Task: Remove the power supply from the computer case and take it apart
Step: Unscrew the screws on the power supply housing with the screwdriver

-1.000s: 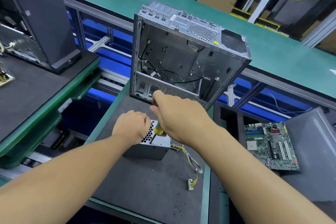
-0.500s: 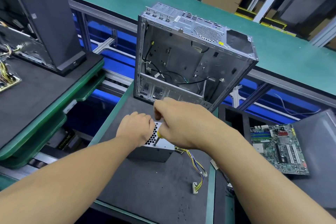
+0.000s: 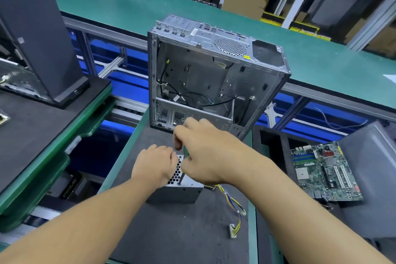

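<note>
The grey metal power supply (image 3: 184, 191) lies on the dark mat in front of the open, stripped computer case (image 3: 205, 79). My left hand (image 3: 155, 163) rests on its top over the honeycomb grille, fingers curled, holding it steady. My right hand (image 3: 205, 156) grips the handle of a screwdriver (image 3: 182, 174), whose shaft points down onto a screw at the unit's near top edge. The handle is mostly hidden in my fist. A yellow and black cable bundle (image 3: 233, 206) trails from the unit to a white plug.
A green motherboard (image 3: 323, 173) lies in a dark tray at the right. A black tower case (image 3: 42, 49) stands on a mat at the left. A green conveyor belt (image 3: 128, 6) runs behind the case. The mat (image 3: 182, 238) has bare room near me.
My right hand has turned on the screwdriver handle, fingers lifted higher. The left hand stays on the power supply. The camera has shifted slightly.
</note>
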Available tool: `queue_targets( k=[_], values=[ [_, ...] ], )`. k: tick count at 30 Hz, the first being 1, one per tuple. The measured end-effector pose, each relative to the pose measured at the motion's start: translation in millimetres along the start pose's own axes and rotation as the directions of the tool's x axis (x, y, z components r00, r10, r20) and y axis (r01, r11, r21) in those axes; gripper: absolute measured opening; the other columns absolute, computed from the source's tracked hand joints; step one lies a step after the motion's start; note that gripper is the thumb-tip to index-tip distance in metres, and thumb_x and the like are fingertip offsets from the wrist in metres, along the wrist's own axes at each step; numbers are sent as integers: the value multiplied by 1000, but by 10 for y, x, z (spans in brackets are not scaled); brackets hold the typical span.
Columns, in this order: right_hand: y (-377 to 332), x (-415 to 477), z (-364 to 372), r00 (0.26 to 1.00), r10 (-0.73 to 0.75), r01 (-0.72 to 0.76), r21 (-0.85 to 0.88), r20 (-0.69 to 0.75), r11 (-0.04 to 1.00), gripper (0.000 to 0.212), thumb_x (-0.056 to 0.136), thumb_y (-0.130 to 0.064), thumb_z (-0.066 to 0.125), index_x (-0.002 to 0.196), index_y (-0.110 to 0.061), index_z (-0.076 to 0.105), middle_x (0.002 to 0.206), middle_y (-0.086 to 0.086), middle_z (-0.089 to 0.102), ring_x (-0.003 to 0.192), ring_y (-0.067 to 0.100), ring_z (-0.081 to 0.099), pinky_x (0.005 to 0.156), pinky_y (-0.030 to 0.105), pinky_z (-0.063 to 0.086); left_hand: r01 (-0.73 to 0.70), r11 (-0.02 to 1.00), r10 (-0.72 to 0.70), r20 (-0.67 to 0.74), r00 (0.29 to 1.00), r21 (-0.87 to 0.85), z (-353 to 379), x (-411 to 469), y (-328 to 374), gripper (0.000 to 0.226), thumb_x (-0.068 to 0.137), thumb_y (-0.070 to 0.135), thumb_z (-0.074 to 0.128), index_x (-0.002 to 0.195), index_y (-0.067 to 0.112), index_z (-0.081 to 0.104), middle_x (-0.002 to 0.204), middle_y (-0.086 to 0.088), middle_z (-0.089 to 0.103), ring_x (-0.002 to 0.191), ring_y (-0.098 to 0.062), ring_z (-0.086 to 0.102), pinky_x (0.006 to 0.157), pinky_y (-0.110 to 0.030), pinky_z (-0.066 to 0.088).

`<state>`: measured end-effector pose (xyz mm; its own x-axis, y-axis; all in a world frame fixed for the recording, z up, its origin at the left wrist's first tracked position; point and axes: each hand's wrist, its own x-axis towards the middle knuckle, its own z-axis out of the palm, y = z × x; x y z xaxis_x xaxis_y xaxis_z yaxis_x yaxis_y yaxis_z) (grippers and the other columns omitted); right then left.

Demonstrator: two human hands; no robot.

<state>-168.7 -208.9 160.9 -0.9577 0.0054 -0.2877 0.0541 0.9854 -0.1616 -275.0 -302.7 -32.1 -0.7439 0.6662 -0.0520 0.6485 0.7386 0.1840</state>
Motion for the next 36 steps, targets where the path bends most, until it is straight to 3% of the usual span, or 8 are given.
queue_targets(
  k=[5,9,15,18,21,27,33,36],
  values=[
    [-17,73,38,993,119,-120,-29,-23,992,29,101,-47,31,110,-21,43,107,-1,48,83,27,45,73,41,37,59,993,-63,-43,997,-103,50,-6,11,16,86,21,38,70,23,39,65,8,44,63,-14,40,56,-32,30],
    [-35,105,76,991,100,-103,-27,-87,994,15,99,-23,34,109,-21,45,108,1,57,89,31,55,76,42,46,8,996,-12,-41,999,-91,31,-42,5,19,89,22,34,76,19,47,67,6,45,77,-22,45,71,-37,42],
    [-93,48,39,994,100,-93,109,-55,990,13,87,-32,49,98,-27,49,103,-5,45,92,22,47,68,37,44,35,982,-50,-74,996,-186,-43,-107,29,13,90,22,45,84,17,56,66,10,35,74,-23,40,70,-38,42],
    [-149,68,125,977,169,-153,121,-130,981,18,95,-41,40,97,-24,45,102,-4,46,89,24,48,73,41,45,33,982,-47,-72,996,-185,-33,-113,38,11,90,20,41,83,17,50,74,5,51,75,-25,48,66,-39,43],
    [-186,73,203,954,212,-189,126,-211,974,20,103,-39,31,99,-23,42,97,-3,50,81,28,50,70,39,37,23,979,-50,-125,991,-204,16,-126,41,9,87,15,39,79,18,43,71,5,47,68,-26,46,58,-36,37],
    [-132,-14,195,969,171,-95,364,-181,927,17,89,-17,46,103,-27,43,108,-7,43,103,19,36,76,37,42,-134,989,105,-330,938,-65,-30,-167,62,22,71,4,48,71,21,35,67,7,27,63,-22,31,58,-35,29],
    [-113,31,261,891,337,-233,331,-304,914,25,99,-46,39,100,-22,45,103,-6,52,98,21,43,71,40,38,-79,997,78,-229,970,7,15,-80,37,9,85,14,41,84,17,50,77,5,38,71,-21,35,66,-34,28],
    [-145,39,286,913,227,-99,357,-339,929,5,101,-24,43,100,-21,46,103,-5,54,99,21,45,74,38,42,-78,996,83,-213,974,35,48,-69,24,7,86,15,39,83,19,44,77,4,40,74,-20,32,67,-33,26]
  ],
)
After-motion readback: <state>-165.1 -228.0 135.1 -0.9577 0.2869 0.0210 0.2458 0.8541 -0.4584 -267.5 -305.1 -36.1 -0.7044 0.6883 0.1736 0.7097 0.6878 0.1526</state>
